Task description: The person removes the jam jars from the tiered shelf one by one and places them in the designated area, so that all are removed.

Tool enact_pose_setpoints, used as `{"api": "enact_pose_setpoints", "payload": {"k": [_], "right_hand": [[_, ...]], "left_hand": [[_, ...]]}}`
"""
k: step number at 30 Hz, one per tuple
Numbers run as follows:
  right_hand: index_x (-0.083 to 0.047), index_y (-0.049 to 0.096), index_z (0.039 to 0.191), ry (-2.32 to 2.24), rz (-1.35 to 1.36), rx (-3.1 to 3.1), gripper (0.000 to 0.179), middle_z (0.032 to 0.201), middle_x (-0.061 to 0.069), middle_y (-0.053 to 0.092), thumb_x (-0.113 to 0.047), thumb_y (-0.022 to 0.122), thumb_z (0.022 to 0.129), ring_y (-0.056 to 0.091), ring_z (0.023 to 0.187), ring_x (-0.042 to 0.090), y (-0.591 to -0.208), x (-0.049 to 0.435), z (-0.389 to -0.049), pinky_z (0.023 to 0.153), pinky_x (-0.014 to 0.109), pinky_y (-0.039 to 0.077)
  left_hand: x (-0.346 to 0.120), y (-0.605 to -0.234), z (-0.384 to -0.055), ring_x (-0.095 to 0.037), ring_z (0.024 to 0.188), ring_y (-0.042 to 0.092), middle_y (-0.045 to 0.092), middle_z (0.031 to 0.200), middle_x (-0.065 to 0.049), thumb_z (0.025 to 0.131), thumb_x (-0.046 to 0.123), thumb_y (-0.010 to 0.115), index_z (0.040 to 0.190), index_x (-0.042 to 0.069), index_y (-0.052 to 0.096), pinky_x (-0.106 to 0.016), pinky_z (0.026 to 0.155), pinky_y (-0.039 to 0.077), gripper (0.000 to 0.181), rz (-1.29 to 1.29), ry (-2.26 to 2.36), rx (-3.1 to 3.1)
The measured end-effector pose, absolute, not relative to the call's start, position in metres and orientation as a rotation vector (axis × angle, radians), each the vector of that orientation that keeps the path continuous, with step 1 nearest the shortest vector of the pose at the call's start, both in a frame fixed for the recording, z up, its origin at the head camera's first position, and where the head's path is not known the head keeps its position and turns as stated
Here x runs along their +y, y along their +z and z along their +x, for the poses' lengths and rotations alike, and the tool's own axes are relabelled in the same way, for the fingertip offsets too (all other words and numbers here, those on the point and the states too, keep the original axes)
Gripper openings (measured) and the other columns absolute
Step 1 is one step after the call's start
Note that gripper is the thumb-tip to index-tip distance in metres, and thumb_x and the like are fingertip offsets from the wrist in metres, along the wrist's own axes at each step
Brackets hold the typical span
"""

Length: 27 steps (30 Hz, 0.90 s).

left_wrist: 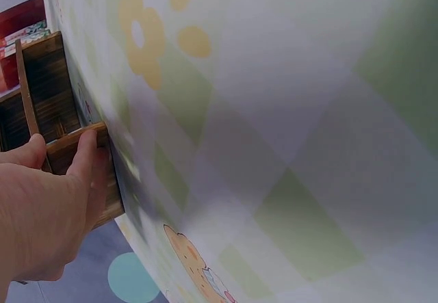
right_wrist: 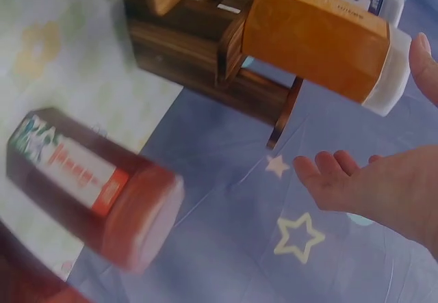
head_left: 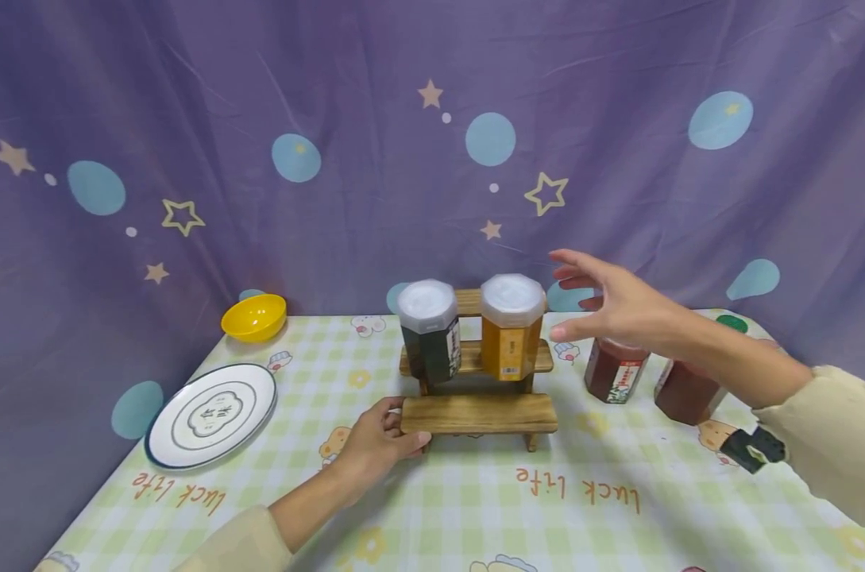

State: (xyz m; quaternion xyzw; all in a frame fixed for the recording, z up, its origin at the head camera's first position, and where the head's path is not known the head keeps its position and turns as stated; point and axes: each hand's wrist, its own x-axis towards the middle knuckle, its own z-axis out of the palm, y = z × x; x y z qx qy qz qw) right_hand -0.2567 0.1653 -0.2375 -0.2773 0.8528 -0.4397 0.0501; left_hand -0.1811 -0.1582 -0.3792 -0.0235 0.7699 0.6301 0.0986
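A tiered wooden rack [head_left: 479,414] stands on the table in the head view. My left hand [head_left: 378,441] grips the left end of its lowest step, thumb in front and fingers behind; the left wrist view shows the same hold on the wooden rack [left_wrist: 61,91]. On the middle step are a dark jar [head_left: 432,342] with a white lid and, to its right, an amber jar [head_left: 512,334] with a white lid. My right hand [head_left: 611,302] is raised just right of the amber jar, fingers spread. In the right wrist view a gap separates that hand from the amber jar [right_wrist: 318,40].
Two reddish-brown jars, a nearer one [head_left: 689,391] and a labelled one [head_left: 611,373], stand right of the rack below my right forearm. A green lid [head_left: 732,322] shows behind. At left are a yellow bowl [head_left: 255,319] and a white plate [head_left: 182,441]. A purple curtain [head_left: 375,214] hangs behind.
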Motion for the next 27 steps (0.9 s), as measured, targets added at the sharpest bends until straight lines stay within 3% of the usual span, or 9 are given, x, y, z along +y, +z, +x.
{"api": "enact_pose_setpoints", "payload": {"k": [12,19,27], "right_hand": [[-0.012,0.025,0.152,-1.376,-0.879,2.553,0.098,0.143,0.013,0.041,-0.020,0.085,0.075,0.038,0.131,0.030,-0.240,0.138,-0.255,0.107,0.052,0.040],[-0.009,0.031,0.149,-1.408,-0.865,2.558,0.090,0.132,0.014,0.049,-0.018,0.084,0.076,0.047,0.119,0.030,-0.249,0.127,-0.258,0.101,0.048,0.048],[-0.010,0.038,0.143,-1.458,-0.779,2.594,0.080,0.127,0.015,0.051,-0.016,0.083,0.077,0.051,0.111,0.030,-0.255,0.120,-0.258,0.086,0.038,0.056]], "left_hand": [[-0.158,-0.379,-0.183,-0.020,0.090,0.063,0.049,0.107,-0.015,0.085,0.003,0.072,0.145,-0.005,0.028,-0.034,0.084,0.060,0.075,-0.080,1.874,2.264],[-0.158,-0.380,-0.183,-0.020,0.089,0.062,0.045,0.099,-0.011,0.085,0.002,0.072,0.144,-0.005,0.029,-0.034,0.084,0.060,0.074,-0.084,1.876,2.269],[-0.158,-0.379,-0.182,-0.021,0.090,0.063,0.047,0.103,-0.013,0.085,0.005,0.073,0.145,-0.004,0.029,-0.035,0.084,0.060,0.076,-0.083,1.845,2.291]]}}
